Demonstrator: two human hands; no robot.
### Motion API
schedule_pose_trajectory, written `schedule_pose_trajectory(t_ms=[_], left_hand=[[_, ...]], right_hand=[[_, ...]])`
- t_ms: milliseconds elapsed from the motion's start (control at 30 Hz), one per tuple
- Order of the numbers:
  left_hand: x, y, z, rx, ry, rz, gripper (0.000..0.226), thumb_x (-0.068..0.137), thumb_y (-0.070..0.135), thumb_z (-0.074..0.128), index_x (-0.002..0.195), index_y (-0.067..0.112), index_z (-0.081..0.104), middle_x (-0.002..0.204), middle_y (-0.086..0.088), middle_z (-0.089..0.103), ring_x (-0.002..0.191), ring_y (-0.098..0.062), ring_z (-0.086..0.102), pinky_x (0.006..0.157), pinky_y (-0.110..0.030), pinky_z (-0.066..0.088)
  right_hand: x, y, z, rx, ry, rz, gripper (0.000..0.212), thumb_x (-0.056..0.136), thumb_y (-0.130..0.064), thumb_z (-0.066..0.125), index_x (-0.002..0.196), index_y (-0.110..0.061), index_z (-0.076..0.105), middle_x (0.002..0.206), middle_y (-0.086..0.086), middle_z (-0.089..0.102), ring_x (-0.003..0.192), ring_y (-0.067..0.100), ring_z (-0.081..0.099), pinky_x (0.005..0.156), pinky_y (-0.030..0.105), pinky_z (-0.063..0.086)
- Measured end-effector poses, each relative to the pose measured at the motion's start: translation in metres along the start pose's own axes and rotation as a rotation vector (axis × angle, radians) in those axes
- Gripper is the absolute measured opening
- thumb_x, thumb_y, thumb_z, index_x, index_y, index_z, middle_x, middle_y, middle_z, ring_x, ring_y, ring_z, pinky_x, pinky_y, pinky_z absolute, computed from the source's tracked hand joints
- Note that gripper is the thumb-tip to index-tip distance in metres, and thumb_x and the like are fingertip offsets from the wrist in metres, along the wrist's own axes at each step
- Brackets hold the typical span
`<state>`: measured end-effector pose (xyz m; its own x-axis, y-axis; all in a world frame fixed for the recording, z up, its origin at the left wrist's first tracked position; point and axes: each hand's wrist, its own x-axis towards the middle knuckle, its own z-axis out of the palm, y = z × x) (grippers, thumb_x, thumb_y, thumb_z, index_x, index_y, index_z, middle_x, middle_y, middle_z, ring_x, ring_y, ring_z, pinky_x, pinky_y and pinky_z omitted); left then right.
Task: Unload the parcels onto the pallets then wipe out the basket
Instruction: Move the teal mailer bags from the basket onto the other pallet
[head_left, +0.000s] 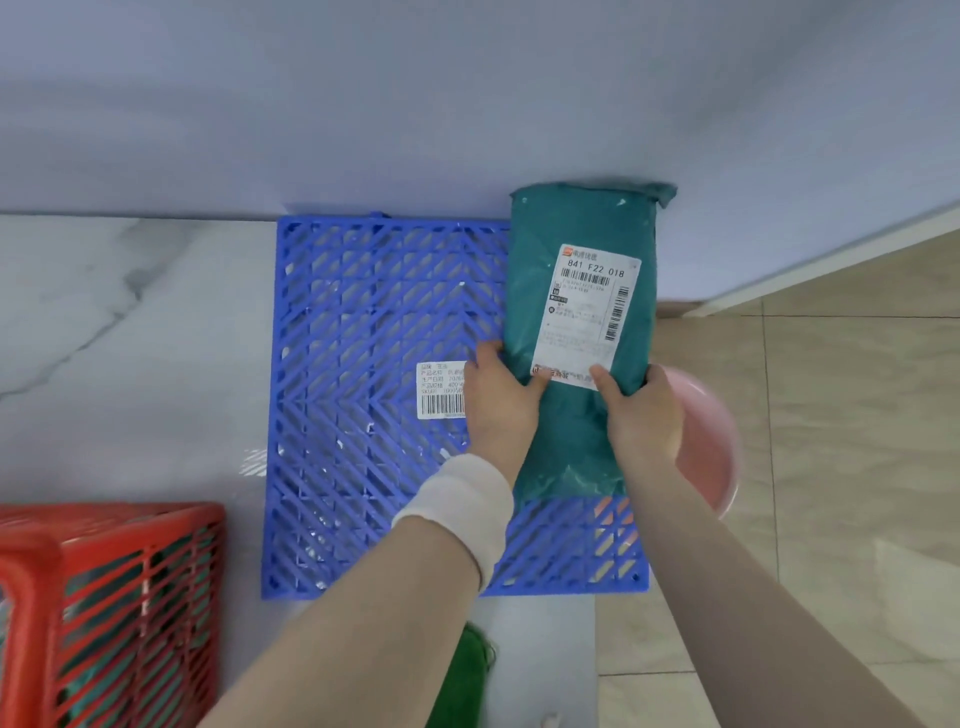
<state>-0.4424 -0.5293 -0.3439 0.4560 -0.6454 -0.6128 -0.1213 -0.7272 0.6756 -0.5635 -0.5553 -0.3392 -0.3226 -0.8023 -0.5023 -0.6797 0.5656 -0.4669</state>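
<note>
A long teal parcel (576, 291) with a white shipping label lies along the right side of the blue slatted pallet (363, 322), its far end against the wall. My left hand (501, 400) grips the parcel's near left edge and my right hand (641, 408) grips its near right edge. A white band wraps my left wrist. The red basket (104, 597) stands at the lower left, with more teal parcels showing through its slats.
A pink basin (709, 447) sits on the floor just right of the pallet, partly behind my right hand. A green cloth (462, 675) lies on the floor near the pallet's front edge. The pale wall runs behind; tan tiles lie to the right.
</note>
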Motion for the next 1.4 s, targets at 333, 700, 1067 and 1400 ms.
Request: schedule_pose_trajectory(t_ms=[333, 700, 1067, 1400], left_hand=[[-0.088, -0.004, -0.073, 0.066, -0.011, 0.033, 0.053, 0.082, 0.021, 0.066, 0.128, 0.005, 0.044, 0.127, -0.016, 0.05, 0.118, -0.028, 0.048, 0.097, -0.034, 0.039], [-0.243, -0.044, -0.217, 0.181, 0.1, 0.27, 0.038, 0.083, 0.014, 0.061, 0.12, 0.008, 0.052, 0.12, -0.012, 0.055, 0.112, -0.024, 0.053, 0.096, -0.035, 0.04], [-0.277, -0.149, -0.388, 0.113, 0.111, 0.163, 0.038, 0.085, 0.019, 0.061, 0.121, 0.012, 0.05, 0.121, -0.007, 0.055, 0.111, -0.019, 0.054, 0.095, -0.03, 0.042], [-0.225, -0.213, -0.459, 0.148, 0.002, -0.304, 0.053, 0.085, 0.025, 0.062, 0.128, 0.005, 0.039, 0.131, -0.015, 0.052, 0.116, -0.027, 0.052, 0.086, -0.029, 0.04]], right_hand=[[-0.113, -0.007, -0.048, -0.102, 0.097, -0.269, 0.069, 0.078, -0.04, 0.067, 0.134, -0.011, 0.039, 0.134, 0.014, 0.042, 0.125, 0.032, 0.031, 0.105, 0.04, 0.024], [-0.323, -0.027, -0.039, -0.055, -0.04, -0.46, 0.056, 0.079, -0.024, 0.07, 0.128, -0.006, 0.049, 0.129, 0.016, 0.049, 0.123, 0.033, 0.037, 0.105, 0.033, 0.022], [-0.49, -0.068, 0.049, -0.008, -0.23, -0.536, 0.047, 0.08, -0.02, 0.068, 0.123, -0.009, 0.051, 0.12, 0.012, 0.052, 0.112, 0.025, 0.051, 0.099, 0.035, 0.039], [-0.495, -0.07, 0.133, -0.215, -0.802, -0.119, 0.065, 0.083, -0.036, 0.065, 0.135, -0.006, 0.041, 0.139, 0.009, 0.047, 0.121, 0.02, 0.049, 0.101, 0.031, 0.039]])
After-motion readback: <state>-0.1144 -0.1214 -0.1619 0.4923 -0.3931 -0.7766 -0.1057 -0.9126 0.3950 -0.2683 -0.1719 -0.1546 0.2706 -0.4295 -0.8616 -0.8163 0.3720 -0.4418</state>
